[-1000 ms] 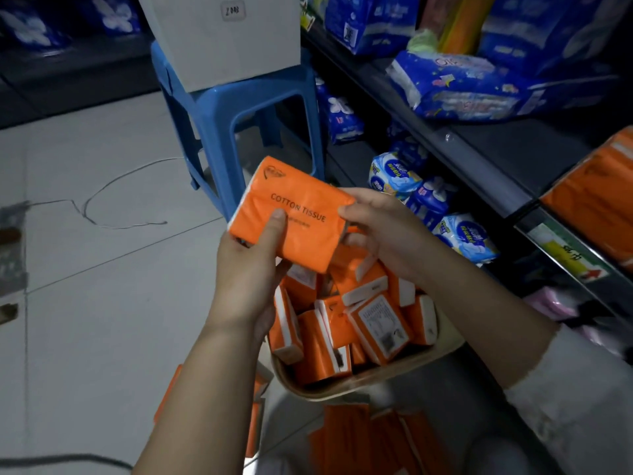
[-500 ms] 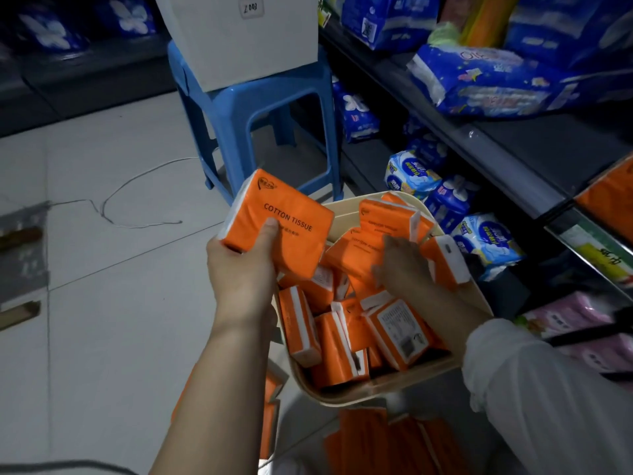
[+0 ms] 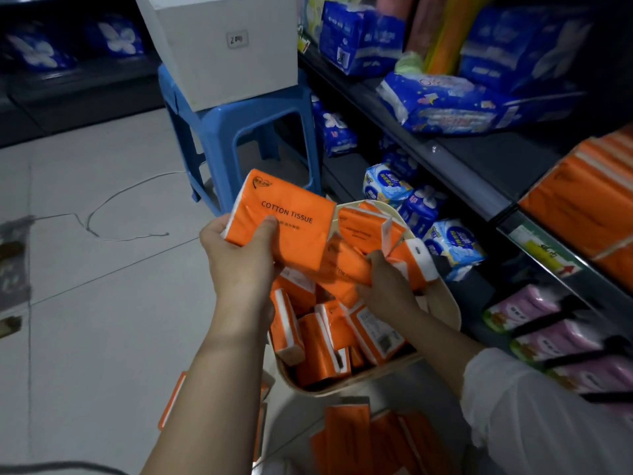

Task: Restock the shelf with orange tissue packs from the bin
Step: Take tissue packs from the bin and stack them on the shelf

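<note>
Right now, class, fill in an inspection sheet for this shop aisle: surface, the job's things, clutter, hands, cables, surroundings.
Surface: pale tiled floor.
Job's things: beige bin holding loose packs, all orange; orange stack already on the shelf at right.
Clutter: floor packs, orange, lying below the bin.
Hands: left hand grips a tissue pack above the bin; right hand grips another pack inside the bin.
Cables: white cable looped on the floor.
Surroundings: blue stool bearing a white box; blue bags and pink bags on the shelves.
</note>
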A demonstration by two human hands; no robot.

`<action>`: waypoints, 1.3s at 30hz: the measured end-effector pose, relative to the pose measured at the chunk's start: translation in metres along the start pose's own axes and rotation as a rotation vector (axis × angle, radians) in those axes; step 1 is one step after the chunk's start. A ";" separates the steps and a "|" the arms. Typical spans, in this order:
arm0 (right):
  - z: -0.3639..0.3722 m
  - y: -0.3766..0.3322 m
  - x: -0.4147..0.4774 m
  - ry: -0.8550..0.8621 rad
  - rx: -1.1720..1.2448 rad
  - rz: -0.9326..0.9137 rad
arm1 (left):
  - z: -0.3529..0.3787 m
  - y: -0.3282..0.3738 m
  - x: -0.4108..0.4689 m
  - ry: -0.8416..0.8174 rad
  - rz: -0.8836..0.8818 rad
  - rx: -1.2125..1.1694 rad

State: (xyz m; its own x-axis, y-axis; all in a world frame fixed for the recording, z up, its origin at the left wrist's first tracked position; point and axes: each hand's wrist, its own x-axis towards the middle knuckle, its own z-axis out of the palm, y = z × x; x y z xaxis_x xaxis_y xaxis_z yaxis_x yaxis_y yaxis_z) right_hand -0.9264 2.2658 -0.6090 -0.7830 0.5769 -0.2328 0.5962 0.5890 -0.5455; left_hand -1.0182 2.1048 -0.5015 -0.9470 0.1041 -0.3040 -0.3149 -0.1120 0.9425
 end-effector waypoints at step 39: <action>-0.300 0.249 -0.251 0.569 -0.277 0.420 | 0.237 -0.025 -0.265 -0.969 0.374 0.412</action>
State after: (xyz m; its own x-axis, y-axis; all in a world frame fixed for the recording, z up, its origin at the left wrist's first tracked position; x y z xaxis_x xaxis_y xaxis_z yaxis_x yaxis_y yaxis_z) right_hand -0.5282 2.4373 -0.4447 -0.3130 0.9427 0.1155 0.9054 0.3329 -0.2635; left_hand -0.7440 2.3146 -0.4113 -0.4705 0.8792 0.0757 0.1952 0.0201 0.9806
